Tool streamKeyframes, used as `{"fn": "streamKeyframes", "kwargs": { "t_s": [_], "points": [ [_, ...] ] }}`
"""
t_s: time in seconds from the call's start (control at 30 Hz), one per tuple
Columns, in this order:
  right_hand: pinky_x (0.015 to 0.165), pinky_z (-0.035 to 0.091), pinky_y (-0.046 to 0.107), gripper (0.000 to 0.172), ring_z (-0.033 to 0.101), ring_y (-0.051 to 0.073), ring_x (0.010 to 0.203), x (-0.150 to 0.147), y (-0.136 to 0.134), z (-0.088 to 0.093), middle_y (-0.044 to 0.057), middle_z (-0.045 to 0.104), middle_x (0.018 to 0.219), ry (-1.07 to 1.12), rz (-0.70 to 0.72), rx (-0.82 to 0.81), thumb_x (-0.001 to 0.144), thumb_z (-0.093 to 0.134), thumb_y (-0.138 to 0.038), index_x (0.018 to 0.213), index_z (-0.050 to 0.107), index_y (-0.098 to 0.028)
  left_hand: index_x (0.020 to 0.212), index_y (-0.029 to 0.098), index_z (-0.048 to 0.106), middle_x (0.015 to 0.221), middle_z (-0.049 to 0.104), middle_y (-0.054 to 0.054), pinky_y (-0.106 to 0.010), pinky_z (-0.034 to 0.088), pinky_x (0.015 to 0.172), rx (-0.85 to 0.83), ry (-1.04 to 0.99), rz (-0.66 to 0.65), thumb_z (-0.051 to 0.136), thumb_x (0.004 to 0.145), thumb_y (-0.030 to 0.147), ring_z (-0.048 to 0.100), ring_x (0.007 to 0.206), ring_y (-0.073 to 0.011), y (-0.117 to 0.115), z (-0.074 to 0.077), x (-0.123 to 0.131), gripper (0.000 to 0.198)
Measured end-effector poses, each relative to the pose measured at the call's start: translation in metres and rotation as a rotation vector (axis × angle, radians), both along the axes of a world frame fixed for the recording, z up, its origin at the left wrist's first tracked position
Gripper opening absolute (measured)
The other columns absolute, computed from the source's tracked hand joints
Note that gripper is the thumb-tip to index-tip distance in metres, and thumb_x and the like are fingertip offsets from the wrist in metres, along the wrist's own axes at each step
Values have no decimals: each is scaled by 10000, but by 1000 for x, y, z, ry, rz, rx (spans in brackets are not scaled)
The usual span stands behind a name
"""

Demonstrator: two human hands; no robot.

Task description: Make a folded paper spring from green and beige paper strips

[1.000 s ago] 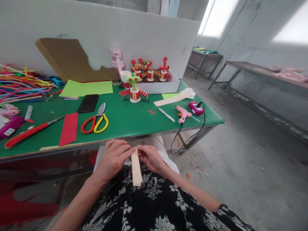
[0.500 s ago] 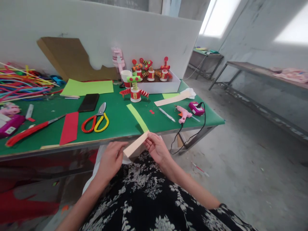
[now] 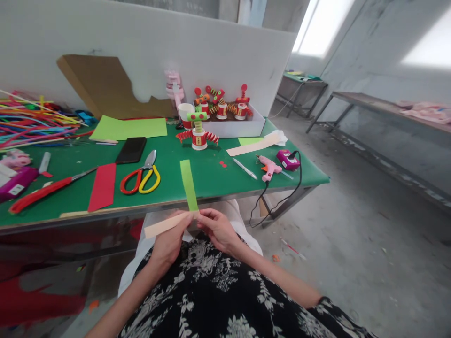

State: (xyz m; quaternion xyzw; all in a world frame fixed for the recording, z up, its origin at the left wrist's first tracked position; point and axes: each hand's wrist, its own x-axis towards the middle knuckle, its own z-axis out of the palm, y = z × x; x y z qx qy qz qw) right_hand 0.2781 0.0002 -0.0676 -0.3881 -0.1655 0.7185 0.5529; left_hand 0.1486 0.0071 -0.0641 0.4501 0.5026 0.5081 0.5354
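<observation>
Two paper strips meet at a corner between my hands, above my lap. The green paper strip (image 3: 189, 185) points away from me over the table's front edge. The peach paper strip (image 3: 164, 226) runs off to the left. My left hand (image 3: 171, 241) pinches the peach strip near the joint, thumb on top. At the right end of the joint, my right hand (image 3: 219, 230) grips the strips between thumb and fingers. Beyond them on the table stands a paper-cup figure (image 3: 199, 139) with a green head and folded red arms.
On the green table (image 3: 169, 183) lie scissors (image 3: 146, 173), a red paper piece (image 3: 102, 188), a phone (image 3: 130, 150), a pen (image 3: 244, 168) and a pink glue gun (image 3: 269, 167) with a cord hanging over the edge. Similar figures fill a white box (image 3: 236, 127).
My left hand has come to the joint and closed on the peach strip. Both strips have swung round leftward, and my right hand has shifted slightly left and down.
</observation>
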Motion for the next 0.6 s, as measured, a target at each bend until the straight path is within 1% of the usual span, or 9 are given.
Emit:
{"fn": "streamKeyframes", "kwargs": {
  "t_s": [0.07, 0.23, 0.37, 0.5, 0.6],
  "points": [
    [625, 456, 220, 387, 557, 70, 571, 2, 0, 2, -22, 712, 705, -64, 0, 23, 428, 938, -362, 709, 742, -181, 690, 191, 672, 670, 649, 12, -285, 458, 672, -4, 9, -19, 778, 664, 462, 574, 680, -173, -1, 0, -2, 292],
    [628, 435, 245, 255, 525, 95, 568, 2, 0, 5, -39, 665, 601, -232, -76, 97, 515, 886, -364, 635, 734, -198, 663, 204, 653, 593, 575, 46, -254, 400, 591, -10, 6, -60, 755, 702, 444, 503, 602, -140, -2, 1, 0, 264],
    [639, 440, 262, 234, 535, 115, 589, 0, 1, 5, -25, 665, 606, -332, -100, 163, 555, 855, -371, 637, 728, -193, 658, 202, 643, 594, 577, 45, -247, 399, 579, 5, -11, -49, 742, 710, 456, 501, 587, -130, -2, -3, 4, 277],
    [645, 450, 264, 275, 548, 117, 600, -3, 2, 0, -16, 668, 628, -305, -95, 174, 550, 862, -400, 641, 717, -185, 636, 199, 642, 594, 595, 30, -257, 420, 586, 29, -9, -17, 721, 714, 470, 521, 590, -140, -1, -6, 2, 293],
    [636, 454, 261, 328, 545, 110, 595, -2, 2, -1, -9, 680, 653, -260, -17, 156, 534, 872, -438, 687, 739, -181, 647, 199, 662, 605, 619, 25, -255, 428, 590, 46, 12, 3, 733, 703, 433, 538, 605, -144, -1, -6, -2, 251]
  ]
}}
